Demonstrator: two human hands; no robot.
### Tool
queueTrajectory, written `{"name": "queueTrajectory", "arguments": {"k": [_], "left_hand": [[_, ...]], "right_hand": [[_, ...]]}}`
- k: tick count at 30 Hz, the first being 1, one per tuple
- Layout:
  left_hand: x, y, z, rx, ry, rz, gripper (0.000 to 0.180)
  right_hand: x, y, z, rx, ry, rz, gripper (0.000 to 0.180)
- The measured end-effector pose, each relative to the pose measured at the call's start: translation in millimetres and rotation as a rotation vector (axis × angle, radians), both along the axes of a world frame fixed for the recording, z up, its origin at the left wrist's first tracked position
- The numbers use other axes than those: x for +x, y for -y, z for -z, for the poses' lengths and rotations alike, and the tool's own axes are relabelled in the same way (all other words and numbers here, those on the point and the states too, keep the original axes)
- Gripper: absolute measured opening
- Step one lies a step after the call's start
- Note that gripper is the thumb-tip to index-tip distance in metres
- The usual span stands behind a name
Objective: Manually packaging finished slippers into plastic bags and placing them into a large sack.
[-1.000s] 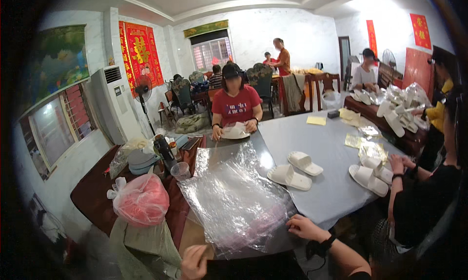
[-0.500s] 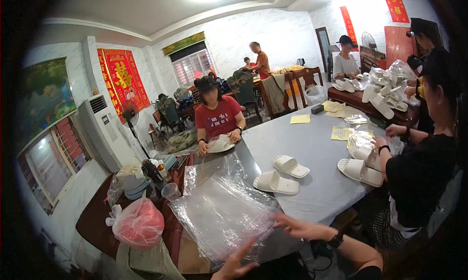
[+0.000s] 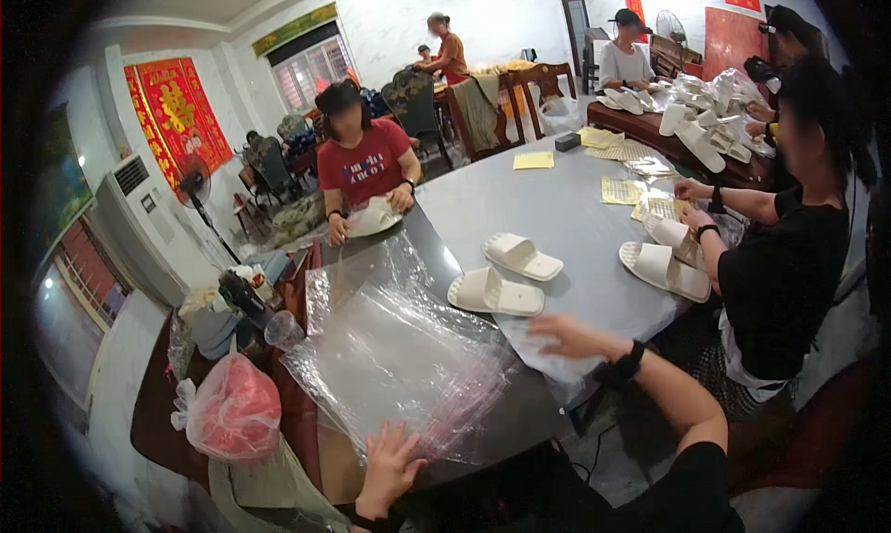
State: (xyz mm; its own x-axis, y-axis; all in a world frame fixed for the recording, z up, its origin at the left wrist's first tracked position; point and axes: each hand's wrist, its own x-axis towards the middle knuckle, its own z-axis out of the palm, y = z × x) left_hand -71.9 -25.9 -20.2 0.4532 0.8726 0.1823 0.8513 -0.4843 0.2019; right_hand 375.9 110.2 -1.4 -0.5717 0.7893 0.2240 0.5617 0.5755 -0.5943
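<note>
Fingers spread, my left hand (image 3: 392, 461) rests at the near edge of a stack of clear plastic bags (image 3: 390, 357) lying flat on the table. My right hand (image 3: 568, 336) hovers above the table just on the near side of a cream slipper (image 3: 497, 293). Its fingers are stretched out, a little blurred, and hold nothing. A second cream slipper (image 3: 522, 256) lies just beyond the first, toes to the left like it.
Across the grey table (image 3: 445, 194), a person in red handles a slipper (image 3: 371, 218). Another person on the right works beside a slipper pair (image 3: 664, 269). Yellow sheets (image 3: 534, 161) lie farther back. A red bundle in a clear bag (image 3: 232, 408) and a dark bottle (image 3: 246, 296) stand left.
My left hand has moved left to the near edge of the bags. My right hand has gone from the bags toward the near slipper. The view has turned right.
</note>
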Motion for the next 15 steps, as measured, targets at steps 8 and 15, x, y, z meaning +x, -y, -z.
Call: {"name": "queueTrajectory", "arguments": {"k": [8, 15], "left_hand": [[-6.5, 5.9, 31.4, 0.055, 0.221, 0.003, 0.052], [-4.5, 8.7, 20.5, 0.107, 0.229, 0.082, 0.046]], "right_hand": [[7.0, -108.9, -1.9, 0.042, 0.301, 0.232, 0.054], [-9.0, -174.4, 14.8, -0.157, 0.346, 0.3, 0.058]]}}
